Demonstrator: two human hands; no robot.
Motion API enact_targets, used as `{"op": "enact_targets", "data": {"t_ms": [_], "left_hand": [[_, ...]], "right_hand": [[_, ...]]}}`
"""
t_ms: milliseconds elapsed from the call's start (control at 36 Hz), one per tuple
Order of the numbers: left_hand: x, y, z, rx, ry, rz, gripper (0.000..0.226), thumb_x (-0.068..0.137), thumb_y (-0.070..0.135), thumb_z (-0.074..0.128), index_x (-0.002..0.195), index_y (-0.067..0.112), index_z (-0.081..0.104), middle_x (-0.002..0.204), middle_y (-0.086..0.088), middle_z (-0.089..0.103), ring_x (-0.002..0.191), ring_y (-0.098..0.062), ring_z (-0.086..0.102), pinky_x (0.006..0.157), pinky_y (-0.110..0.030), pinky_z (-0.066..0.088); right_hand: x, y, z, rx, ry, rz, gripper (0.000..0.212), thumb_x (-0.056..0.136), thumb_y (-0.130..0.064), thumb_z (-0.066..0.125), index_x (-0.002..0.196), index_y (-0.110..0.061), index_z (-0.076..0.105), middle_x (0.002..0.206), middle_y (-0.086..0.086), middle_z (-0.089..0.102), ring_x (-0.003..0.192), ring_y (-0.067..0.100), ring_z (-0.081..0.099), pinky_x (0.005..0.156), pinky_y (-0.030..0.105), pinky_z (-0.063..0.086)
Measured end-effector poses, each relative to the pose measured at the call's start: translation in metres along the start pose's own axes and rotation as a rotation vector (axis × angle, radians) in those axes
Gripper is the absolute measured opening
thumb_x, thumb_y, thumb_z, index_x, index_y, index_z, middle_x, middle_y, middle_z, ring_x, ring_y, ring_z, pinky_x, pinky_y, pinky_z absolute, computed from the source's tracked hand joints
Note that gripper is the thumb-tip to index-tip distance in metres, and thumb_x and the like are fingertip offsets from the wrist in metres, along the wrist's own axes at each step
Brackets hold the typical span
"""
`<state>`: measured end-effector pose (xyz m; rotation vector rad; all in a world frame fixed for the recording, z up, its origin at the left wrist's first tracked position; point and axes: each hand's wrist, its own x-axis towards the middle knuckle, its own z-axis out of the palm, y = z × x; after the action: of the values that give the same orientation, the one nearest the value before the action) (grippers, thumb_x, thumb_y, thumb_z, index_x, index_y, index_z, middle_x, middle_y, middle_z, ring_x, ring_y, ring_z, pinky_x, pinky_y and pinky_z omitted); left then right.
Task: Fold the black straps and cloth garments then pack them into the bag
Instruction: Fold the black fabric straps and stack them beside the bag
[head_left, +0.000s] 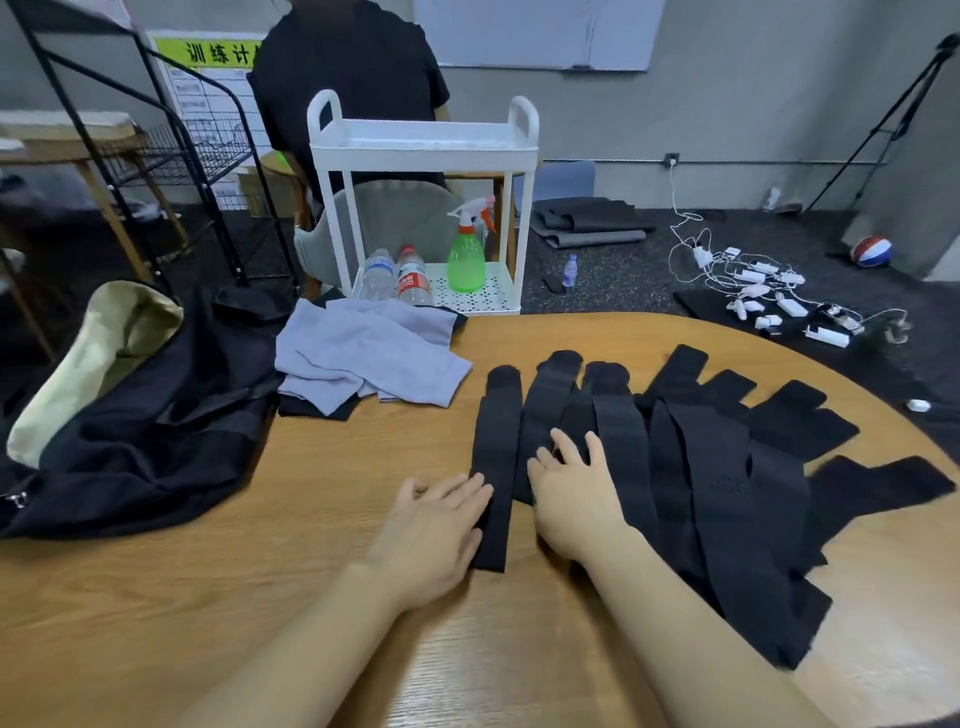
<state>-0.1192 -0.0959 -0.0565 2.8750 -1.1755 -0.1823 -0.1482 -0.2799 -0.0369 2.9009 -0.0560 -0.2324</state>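
Both forearms reach in from the near edge over the wooden table. With fingers straight and relaxed, the left hand lies flat on the wood, its fingertips touching the left edge of the leftmost black strap. Just right of that strap, the right hand rests open, fingers spread, on the next straps; neither hand grips anything. More black straps fan out overlapping to the right. Farther left lie crumpled grey cloth garments, and beside them at the table's left edge the black bag slumps open, showing beige lining.
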Motion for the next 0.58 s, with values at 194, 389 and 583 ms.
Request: {"op": "enact_targets", "data": {"t_ms": [194,389,583], "left_hand": [[-0.037,0.006,0.004,-0.023,0.055,0.014,0.056,0.102,0.045,0.024,0.155,0.030,0.020,0.163,0.012,0.012,0.148,-0.007,0.009,0.111,-0.036,0.008],[-0.080,0.011,0.009,-0.076,0.168,0.028,0.048,0.078,0.056,0.046,0.113,0.034,0.071,0.121,0.014,0.067,0.106,-0.004,0.063,0.085,-0.031,0.023],[-0.116,0.007,0.019,-0.110,0.178,-0.055,0.052,0.080,0.062,0.049,0.117,0.032,0.069,0.124,0.014,0.064,0.112,-0.006,0.059,0.090,-0.036,0.034]], "right_hand": [[-0.004,-0.002,-0.003,-0.009,-0.004,0.006,0.051,0.100,-0.024,0.032,0.149,-0.009,0.031,0.157,0.009,0.028,0.150,0.027,-0.002,0.117,0.056,-0.005],[-0.012,0.001,-0.006,0.090,0.038,-0.016,0.040,0.098,-0.020,0.039,0.137,-0.014,0.045,0.148,0.004,0.041,0.150,0.024,0.001,0.119,0.050,0.000],[-0.050,-0.029,-0.009,0.254,0.457,-0.229,0.017,0.089,-0.019,0.052,0.102,-0.018,0.063,0.103,-0.003,0.069,0.127,0.026,0.049,0.110,0.041,0.017]]}}
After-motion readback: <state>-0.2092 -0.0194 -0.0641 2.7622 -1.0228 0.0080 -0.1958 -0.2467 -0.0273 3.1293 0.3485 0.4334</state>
